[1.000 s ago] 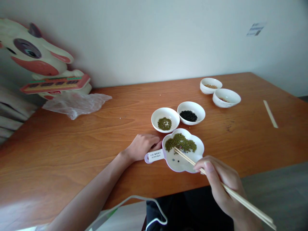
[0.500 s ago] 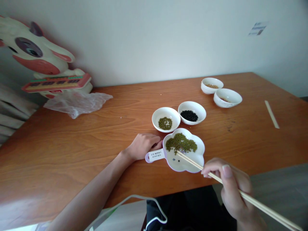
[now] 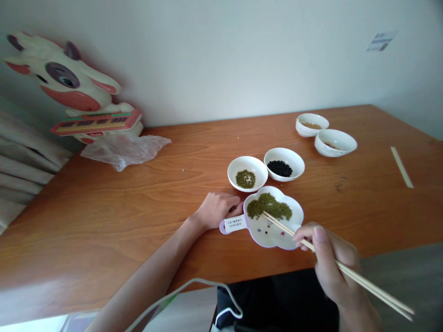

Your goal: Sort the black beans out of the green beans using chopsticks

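Grip: the right hand [image 3: 332, 260] held the chopsticks [image 3: 284, 227] between thumb and fingers, well back from the tips. Tips close together, a narrow gap at most; could not tell whether a bean sat between them.

Contact: tips lay at the near edge of the green beans [image 3: 273, 206], which were heaped in the far half of the tray [image 3: 273, 242]. Near half mostly bare, with a few small dark and coloured spots, printed or loose, not resolved.

Left hand [image 3: 216, 210]: fingers curled beside the tray rim, just beyond the handle [image 3: 223, 227]; appeared to steady it. Could not tell whether the fingers pinched the rim.

Step in hand (judged): chopstick work at the edge of the heap. A pick from there called for tips level and closed squarely on one bean, light pressure, tray kept steady; a skewed pinch risked rolling it away.

Surroundings: just beyond the tray, one bowl [image 3: 256, 168] with green beans, beside it a bowl [image 3: 284, 154] with black beans [image 3: 280, 168]. Two far bowls, [image 3: 311, 131] and [image 3: 335, 151], stood on the table [image 3: 194, 184] toward the right.
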A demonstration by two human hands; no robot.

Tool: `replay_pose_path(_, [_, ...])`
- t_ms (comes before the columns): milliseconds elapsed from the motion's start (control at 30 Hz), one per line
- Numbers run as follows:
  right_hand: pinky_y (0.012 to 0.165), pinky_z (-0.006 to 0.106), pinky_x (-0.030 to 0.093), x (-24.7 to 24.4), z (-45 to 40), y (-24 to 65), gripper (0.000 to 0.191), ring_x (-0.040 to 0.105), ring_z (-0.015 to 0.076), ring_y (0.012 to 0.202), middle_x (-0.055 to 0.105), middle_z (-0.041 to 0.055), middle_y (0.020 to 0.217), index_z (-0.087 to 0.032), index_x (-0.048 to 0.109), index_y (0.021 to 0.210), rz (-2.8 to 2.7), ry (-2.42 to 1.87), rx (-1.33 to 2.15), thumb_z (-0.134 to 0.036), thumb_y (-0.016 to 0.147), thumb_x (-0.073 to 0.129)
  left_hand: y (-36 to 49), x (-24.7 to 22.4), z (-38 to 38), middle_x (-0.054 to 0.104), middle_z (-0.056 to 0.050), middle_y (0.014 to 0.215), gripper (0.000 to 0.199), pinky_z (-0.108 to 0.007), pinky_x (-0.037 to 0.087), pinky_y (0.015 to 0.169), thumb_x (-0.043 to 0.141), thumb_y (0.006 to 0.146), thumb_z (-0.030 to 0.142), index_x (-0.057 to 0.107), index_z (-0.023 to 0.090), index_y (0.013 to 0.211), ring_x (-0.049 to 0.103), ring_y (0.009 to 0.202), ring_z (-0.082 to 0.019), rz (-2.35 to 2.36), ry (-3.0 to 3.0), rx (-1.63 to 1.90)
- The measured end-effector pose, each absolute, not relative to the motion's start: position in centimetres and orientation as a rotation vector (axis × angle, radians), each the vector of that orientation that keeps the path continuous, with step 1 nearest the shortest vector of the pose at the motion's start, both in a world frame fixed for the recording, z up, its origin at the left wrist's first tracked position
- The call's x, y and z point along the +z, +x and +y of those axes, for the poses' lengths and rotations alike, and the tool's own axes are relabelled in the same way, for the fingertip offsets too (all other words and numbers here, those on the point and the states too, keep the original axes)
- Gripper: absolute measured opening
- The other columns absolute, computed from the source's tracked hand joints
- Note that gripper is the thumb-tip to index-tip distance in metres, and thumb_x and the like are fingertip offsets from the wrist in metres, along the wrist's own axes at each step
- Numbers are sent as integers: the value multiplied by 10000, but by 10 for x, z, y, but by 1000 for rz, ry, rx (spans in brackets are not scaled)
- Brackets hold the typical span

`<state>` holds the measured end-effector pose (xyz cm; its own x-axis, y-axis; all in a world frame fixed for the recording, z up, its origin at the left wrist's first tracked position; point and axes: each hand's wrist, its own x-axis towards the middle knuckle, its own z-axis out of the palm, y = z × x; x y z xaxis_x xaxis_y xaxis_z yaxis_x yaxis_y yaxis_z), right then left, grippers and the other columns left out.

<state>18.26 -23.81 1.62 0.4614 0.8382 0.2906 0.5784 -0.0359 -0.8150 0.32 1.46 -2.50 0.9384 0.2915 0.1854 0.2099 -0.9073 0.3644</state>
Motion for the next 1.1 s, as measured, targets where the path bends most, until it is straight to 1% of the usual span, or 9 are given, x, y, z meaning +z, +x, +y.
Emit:
replay_pose_path(167, [627,289,524,14,-238,182,361,683,178,685,718,25,738,-253,715,861,-1202,-1738,306,-348,1057,426,5,-26,15,642,-22,630,474,-294,172,546,430,1049,407,565,182,654,485,551,-121,402,2764,335])
replay_pose_path(233, [626,283,524,15,-238,181,344,680,175,680,719,23,737,-252,718,865,-1170,-1785,279,-353,1051,446,6,-26,16,641,-26,625,471,-292,182,550,439,1043,403,568,183,647,489,551,-125,402,2759,335])
replay_pose_path(367, [570,267,525,16,-233,187,412,677,164,627,719,23,701,-247,724,818,-1195,-1712,235,-381,1055,416,7,-23,15,628,-28,614,447,-294,204,551,471,1023,394,565,185,640,487,543,-128,407,2735,332])
replay_pose_path(433, [567,255,538,15,-228,192,379,696,161,622,731,20,701,-243,728,809,-1262,-1708,226,-387,1039,464,8,-22,15,625,-28,613,455,-297,205,547,465,1025,406,562,186,639,478,535,-128,429,2739,343])
replay_pose_path(600, [600,255,536,8,-223,197,355,681,156,632,728,23,718,-234,733,851,-1201,-1677,174,-366,1045,466,8,-23,14,617,-17,612,441,-289,229,544,497,1010,395,541,186,624,480,543,-117,460,2752,373])
replay_pose_path(767, [649,269,548,-4,-243,205,297,689,161,698,740,44,804,-216,743,951,-1202,-1570,285,-316,1039,477,7,-24,13,597,-13,622,478,-290,270,565,439,1041,396,550,187,626,471,555,-111,444,2732,428])
replay_pose_path(967, [553,296,529,-4,-252,220,483,656,187,624,650,51,617,-208,722,745,-1202,-1328,485,-341,1054,375,3,-25,14,576,0,612,485,-284,283,559,440,1044,425,566,186,642,462,548,-104,413,2719,454])
replay_pose_path(1033, [552,286,513,-4,-248,221,456,642,170,601,655,40,629,-203,721,748,-1179,-1411,528,-355,1049,414,2,-25,14,587,-3,621,483,-279,282,561,438,1047,427,563,184,647,468,550,-102,421,2725,447])
replay_pose_path(1100, [548,279,495,-6,-246,222,417,635,159,596,674,38,657,-197,735,765,-1125,-1470,456,-371,1035,470,1,-25,14,597,-6,629,483,-275,280,564,434,1050,425,553,183,649,469,553,-100,436,2733,439])
